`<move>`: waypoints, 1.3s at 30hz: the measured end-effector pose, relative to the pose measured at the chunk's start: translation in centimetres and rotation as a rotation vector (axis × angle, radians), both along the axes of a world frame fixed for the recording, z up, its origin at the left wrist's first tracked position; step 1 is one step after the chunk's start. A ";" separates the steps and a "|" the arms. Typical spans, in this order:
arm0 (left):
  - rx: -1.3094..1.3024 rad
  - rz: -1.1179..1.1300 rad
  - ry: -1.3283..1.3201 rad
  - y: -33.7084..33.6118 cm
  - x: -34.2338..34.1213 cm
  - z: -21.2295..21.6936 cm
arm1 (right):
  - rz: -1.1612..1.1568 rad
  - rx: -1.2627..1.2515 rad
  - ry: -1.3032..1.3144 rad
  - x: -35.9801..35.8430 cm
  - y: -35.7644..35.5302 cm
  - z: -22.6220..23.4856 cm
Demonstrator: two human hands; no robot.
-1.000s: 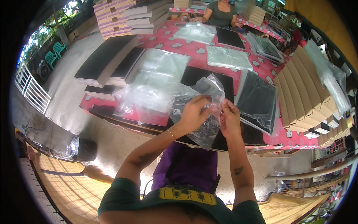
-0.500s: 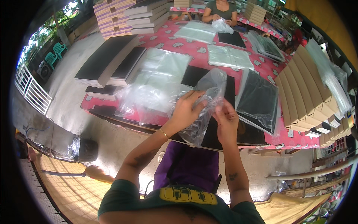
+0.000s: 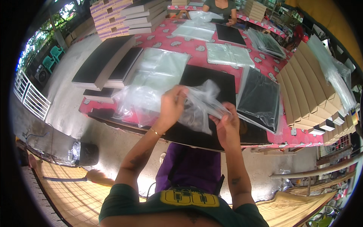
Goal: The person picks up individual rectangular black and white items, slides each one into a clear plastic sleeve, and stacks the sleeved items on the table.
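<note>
A clear plastic bag [image 3: 202, 104] is stretched between my two hands above the table's near edge. My left hand [image 3: 173, 104] is closed on one side of it, and my right hand [image 3: 227, 123] pinches the other side. The bag is crumpled and partly smeared by motion. Below it lies a black board [image 3: 223, 79] on the table. To the left, next to my left hand, is a pile of clear plastic bags [image 3: 160, 68]. Right of my right hand lies a stack of black flat pieces in clear plastic [image 3: 259, 96].
Thick black-topped stacks [image 3: 102, 62] stand at the left of the pink patterned table [image 3: 191, 56]. A row of brown cardboard boxes [image 3: 306, 89] lines the right side. More clear bags [image 3: 228, 55] lie farther back. Across the table sits another person [image 3: 221, 7] near a black board [image 3: 230, 34].
My left hand has moved left and turned, drawing the bag from upright to sideways between my hands. My right hand has dropped slightly. The other person's bag has moved left.
</note>
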State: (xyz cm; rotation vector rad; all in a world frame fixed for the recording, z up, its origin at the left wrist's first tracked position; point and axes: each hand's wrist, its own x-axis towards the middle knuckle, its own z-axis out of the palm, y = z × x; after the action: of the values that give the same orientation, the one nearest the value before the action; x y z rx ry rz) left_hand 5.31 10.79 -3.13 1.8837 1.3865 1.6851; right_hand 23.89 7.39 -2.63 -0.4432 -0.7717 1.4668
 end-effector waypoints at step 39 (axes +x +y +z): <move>-0.616 -0.851 -0.494 -8.4 -5.0 0.2 | 0.567 -0.127 -0.098 14.4 -1.0 -8.2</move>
State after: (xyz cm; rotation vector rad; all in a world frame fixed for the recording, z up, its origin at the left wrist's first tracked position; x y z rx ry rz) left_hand 0.30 2.37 -2.88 1.2788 0.6317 1.0151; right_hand 38.32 6.34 -10.80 -0.4122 -0.9322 2.0420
